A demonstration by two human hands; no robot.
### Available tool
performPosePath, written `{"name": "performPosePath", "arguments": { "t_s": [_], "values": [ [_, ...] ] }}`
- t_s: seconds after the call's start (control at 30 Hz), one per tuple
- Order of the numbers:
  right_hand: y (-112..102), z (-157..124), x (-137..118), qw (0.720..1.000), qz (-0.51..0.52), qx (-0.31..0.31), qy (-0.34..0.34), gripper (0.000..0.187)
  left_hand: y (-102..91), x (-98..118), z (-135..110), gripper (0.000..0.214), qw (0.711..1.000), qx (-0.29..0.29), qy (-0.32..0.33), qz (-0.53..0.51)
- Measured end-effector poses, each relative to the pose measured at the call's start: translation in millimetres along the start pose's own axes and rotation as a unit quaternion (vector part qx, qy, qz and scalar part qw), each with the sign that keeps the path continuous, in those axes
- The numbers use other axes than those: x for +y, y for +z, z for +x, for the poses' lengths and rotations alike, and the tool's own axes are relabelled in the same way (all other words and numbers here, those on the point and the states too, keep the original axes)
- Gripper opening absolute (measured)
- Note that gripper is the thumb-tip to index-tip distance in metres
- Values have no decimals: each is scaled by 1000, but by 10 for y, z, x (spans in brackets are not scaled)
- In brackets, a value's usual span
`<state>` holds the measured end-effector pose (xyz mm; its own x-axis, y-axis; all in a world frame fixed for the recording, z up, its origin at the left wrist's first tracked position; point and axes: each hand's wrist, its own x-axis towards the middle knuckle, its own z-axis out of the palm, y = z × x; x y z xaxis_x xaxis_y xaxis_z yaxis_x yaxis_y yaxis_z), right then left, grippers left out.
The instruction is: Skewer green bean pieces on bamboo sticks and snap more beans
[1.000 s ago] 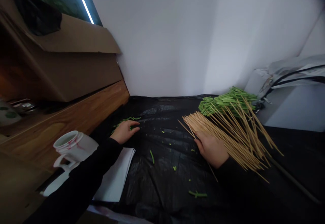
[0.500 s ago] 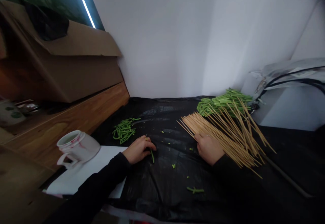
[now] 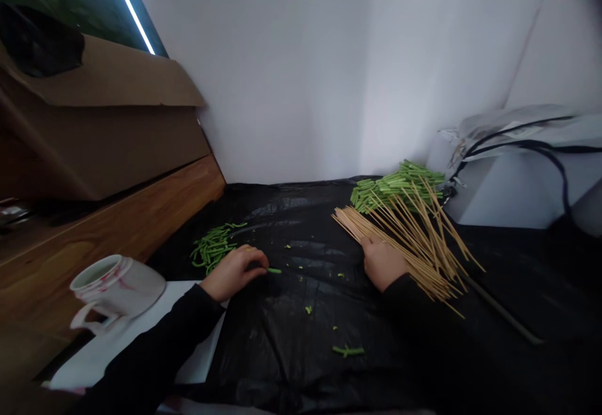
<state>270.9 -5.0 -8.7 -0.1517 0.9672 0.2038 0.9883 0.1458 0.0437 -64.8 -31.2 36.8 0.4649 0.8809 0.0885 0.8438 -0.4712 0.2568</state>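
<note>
L hand (image 3: 235,272): fingers (image 3: 256,257) pinched | R hand (image 3: 384,263): fingers curled (tips hidden) | arms (image 3: 157,346) fwd

Upper ctr of frame is filled by a pale wall (image 3: 282,76), softly lit in vert. bands, w/ a bright light strip (image 3: 134,13) seen upper L & a wood-grain panel (image 3: 174,203) seen mid-L.

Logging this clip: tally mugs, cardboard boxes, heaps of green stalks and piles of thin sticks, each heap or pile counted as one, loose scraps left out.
Mug: 1
Cardboard box: 1
Green heaps: 2, the left heap and the right heap
Stick pile: 1
Total: 5
</note>
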Motion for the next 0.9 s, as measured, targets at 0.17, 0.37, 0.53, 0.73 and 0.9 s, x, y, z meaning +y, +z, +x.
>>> {"name": "performPosePath", "arguments": {
  "t_s": [0.17,0.37,0.53,0.73,0.9],
  "values": [
    [-60,29,104,998,-8,18,60,19,-198,-339,6,19,981,89,-143,99],
    [-108,20,181,997,0,12,74,22,-217,-382,-48,27,965,119,-206,107],
    [-148,-79,198,999,7,-6,46,23,-146,284,-232,28,992,116,-53,-14],
    [-243,-353,318,999,34,-29,-5,16,-105,1212,-633,18,979,-1,33,-199],
    [-373,-790,518,987,126,42,-88,21,204,1691,-965,19,934,-222,116,-253]
  ]
}}
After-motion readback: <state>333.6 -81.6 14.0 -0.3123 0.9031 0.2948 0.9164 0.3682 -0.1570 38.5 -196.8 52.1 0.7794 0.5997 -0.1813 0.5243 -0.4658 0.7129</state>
